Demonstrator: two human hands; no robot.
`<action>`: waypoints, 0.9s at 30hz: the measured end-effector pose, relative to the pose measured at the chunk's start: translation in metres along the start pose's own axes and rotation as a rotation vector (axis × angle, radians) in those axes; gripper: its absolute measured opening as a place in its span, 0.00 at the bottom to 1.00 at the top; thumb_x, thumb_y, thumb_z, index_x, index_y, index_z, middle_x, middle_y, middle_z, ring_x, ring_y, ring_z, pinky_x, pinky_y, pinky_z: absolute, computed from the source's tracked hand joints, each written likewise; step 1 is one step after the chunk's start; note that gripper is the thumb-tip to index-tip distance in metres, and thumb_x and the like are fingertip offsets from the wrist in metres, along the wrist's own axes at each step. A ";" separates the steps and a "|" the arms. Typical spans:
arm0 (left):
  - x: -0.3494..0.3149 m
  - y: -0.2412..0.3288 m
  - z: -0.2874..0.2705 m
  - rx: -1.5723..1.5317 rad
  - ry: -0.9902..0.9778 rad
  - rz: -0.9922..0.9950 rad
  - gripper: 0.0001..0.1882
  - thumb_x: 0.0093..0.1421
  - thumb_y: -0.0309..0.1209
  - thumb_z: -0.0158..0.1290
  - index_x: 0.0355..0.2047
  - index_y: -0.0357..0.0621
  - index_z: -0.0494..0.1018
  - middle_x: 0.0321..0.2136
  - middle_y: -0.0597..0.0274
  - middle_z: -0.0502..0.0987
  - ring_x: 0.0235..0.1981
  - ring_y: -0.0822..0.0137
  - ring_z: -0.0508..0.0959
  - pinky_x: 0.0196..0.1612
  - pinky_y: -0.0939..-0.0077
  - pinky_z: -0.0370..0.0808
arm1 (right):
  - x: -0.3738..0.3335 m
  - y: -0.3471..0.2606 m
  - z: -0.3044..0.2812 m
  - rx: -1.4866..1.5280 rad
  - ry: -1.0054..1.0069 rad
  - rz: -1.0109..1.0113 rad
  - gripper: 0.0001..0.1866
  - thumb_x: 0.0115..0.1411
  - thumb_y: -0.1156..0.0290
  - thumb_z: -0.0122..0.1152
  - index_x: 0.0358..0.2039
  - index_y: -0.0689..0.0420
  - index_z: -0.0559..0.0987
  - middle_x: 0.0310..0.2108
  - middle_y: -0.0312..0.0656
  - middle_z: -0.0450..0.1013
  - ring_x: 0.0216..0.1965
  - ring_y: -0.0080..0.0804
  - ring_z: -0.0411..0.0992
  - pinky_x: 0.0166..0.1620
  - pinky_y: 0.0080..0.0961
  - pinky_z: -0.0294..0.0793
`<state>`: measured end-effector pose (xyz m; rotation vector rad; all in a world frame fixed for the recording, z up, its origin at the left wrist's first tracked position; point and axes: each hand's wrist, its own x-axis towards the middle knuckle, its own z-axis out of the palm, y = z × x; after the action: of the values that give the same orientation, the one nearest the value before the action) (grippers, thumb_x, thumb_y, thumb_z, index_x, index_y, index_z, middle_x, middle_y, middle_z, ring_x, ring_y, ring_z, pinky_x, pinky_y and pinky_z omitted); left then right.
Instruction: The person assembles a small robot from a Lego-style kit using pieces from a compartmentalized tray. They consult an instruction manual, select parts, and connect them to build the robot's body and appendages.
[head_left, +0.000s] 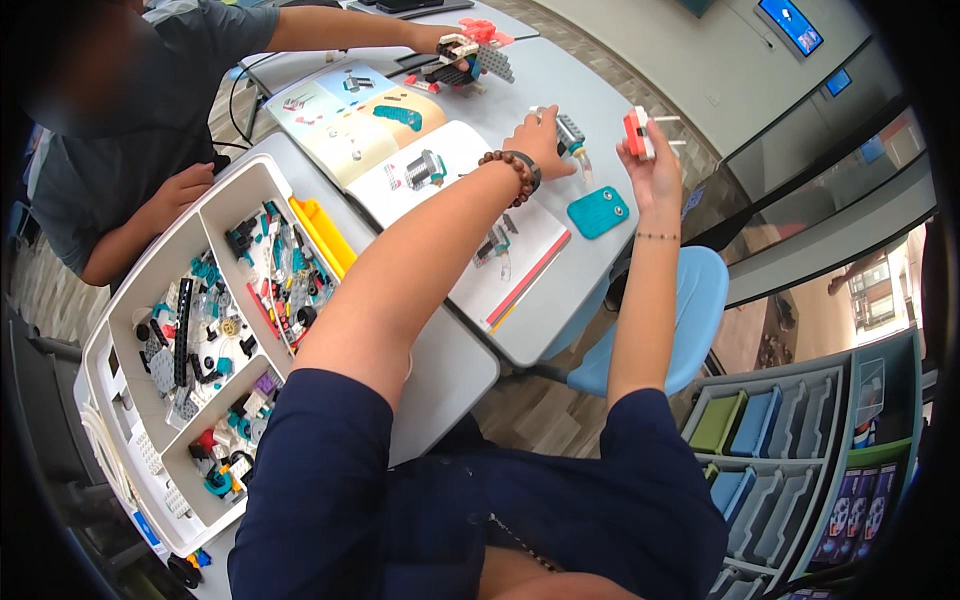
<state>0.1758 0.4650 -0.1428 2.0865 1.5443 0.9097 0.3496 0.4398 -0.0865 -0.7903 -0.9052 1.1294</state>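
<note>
My left hand [540,148] reaches over the table beside a small grey and teal brick assembly [569,134]. Its fingers are spread and partly cover that build, so I cannot tell how firmly they touch it. Raised at the table's right side, my right hand [655,170] grips a red and white brick piece [637,133] with thin white rods sticking out to the right. Between the hands lies a flat teal plate [598,212] with two round eye-like discs. Under my left forearm an instruction booklet [400,200] is spread out, with pictures of brick builds.
A white divided tray [212,205] of loose bricks stands at left, with a yellow part [322,235] at its edge. Across the table, another person's hand [450,42] is on a brick model [470,62]. A blue chair [690,310] and drawer shelves [770,460] are at right.
</note>
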 end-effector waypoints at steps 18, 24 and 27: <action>0.002 0.026 -0.031 -0.184 0.228 0.372 0.37 0.42 0.35 0.58 0.54 0.51 0.57 0.39 0.49 0.70 0.36 0.51 0.74 0.40 0.65 0.71 | -0.049 -0.038 0.020 0.072 -0.024 -0.121 0.15 0.54 0.66 0.58 0.37 0.66 0.74 0.34 0.44 0.73 0.28 0.26 0.71 0.34 0.25 0.76; -0.103 0.085 -0.143 0.026 0.202 0.676 0.33 0.36 0.27 0.57 0.48 0.52 0.63 0.34 0.53 0.67 0.30 0.53 0.74 0.33 0.66 0.73 | -0.104 -0.056 0.059 0.285 -0.093 -0.208 0.16 0.56 0.62 0.56 0.37 0.62 0.74 0.34 0.41 0.72 0.32 0.25 0.71 0.32 0.24 0.74; -0.171 0.101 -0.191 0.197 0.271 0.645 0.33 0.33 0.25 0.57 0.46 0.54 0.67 0.31 0.56 0.66 0.29 0.55 0.73 0.30 0.67 0.71 | -0.144 -0.052 0.083 0.444 -0.282 -0.194 0.21 0.57 0.58 0.54 0.42 0.63 0.71 0.37 0.41 0.71 0.36 0.27 0.70 0.36 0.28 0.72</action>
<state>0.0810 0.2583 0.0130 2.7712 1.1048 1.3450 0.2709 0.2942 -0.0332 -0.1781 -0.8953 1.2276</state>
